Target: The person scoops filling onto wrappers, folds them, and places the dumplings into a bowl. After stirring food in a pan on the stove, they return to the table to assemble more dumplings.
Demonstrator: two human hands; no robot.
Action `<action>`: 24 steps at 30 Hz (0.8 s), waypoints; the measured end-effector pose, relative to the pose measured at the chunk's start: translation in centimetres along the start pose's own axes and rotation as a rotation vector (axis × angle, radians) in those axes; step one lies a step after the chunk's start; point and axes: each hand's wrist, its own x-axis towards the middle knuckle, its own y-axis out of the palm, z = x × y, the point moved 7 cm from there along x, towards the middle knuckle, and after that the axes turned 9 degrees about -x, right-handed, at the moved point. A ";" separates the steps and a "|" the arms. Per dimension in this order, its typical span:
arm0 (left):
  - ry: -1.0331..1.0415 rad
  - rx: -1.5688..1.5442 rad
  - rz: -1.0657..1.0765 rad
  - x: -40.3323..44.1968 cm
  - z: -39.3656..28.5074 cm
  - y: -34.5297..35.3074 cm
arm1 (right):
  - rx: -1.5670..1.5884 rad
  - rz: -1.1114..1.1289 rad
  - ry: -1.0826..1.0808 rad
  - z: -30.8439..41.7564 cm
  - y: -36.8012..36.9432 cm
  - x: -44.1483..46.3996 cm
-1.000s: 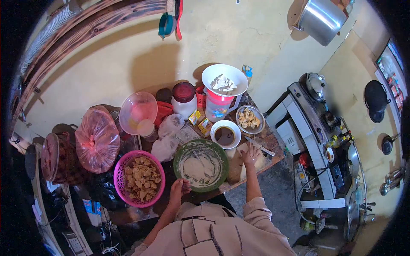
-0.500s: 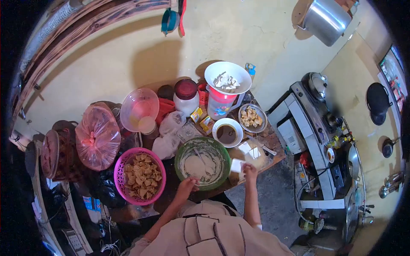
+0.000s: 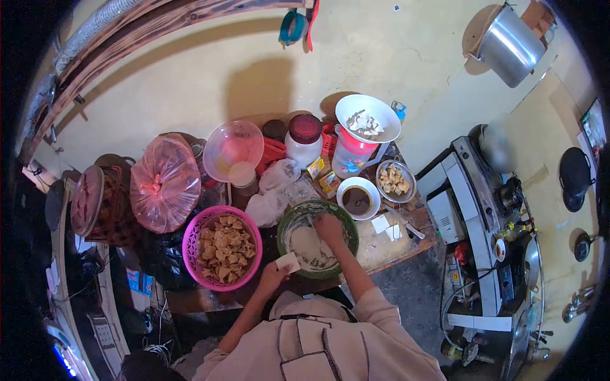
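Observation:
My left hand (image 3: 273, 274) holds a small white square wrapper (image 3: 288, 263) at the near left rim of the green bowl (image 3: 352, 254). Inside that bowl is a pale, thick mixture (image 3: 308, 244). My right hand (image 3: 328, 230) is closed over the bowl, at the handle of the spoon in the mixture. More white squares (image 3: 380, 223) lie on the board (image 3: 378, 251) to the right, beside a knife (image 3: 413, 230). Left of the green bowl stands a pink basket (image 3: 189, 254) filled with light brown folded pieces (image 3: 225, 249).
Behind the green bowl are a bowl of dark liquid (image 3: 356, 199), a metal strainer with pieces (image 3: 394, 181), a jug (image 3: 349, 155) under a white bowl (image 3: 368, 119) and a lidded jar (image 3: 304, 138). A stove (image 3: 476, 184) stands at the right.
My right hand took a white square from the board, and the square is now in my left hand. My right hand has moved left to the spoon. The view has shifted.

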 end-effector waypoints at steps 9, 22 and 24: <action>-0.022 0.037 0.028 0.2 1.2 -0.7 | -0.225 0.063 -0.064 1.8 2.6 1.5; -0.095 -0.208 0.064 0.9 2.2 0.3 | -0.308 0.235 -0.098 3.1 -8.8 -6.6; -0.103 -0.213 0.066 0.9 2.1 0.4 | -0.508 0.247 -0.207 2.6 -7.5 -7.5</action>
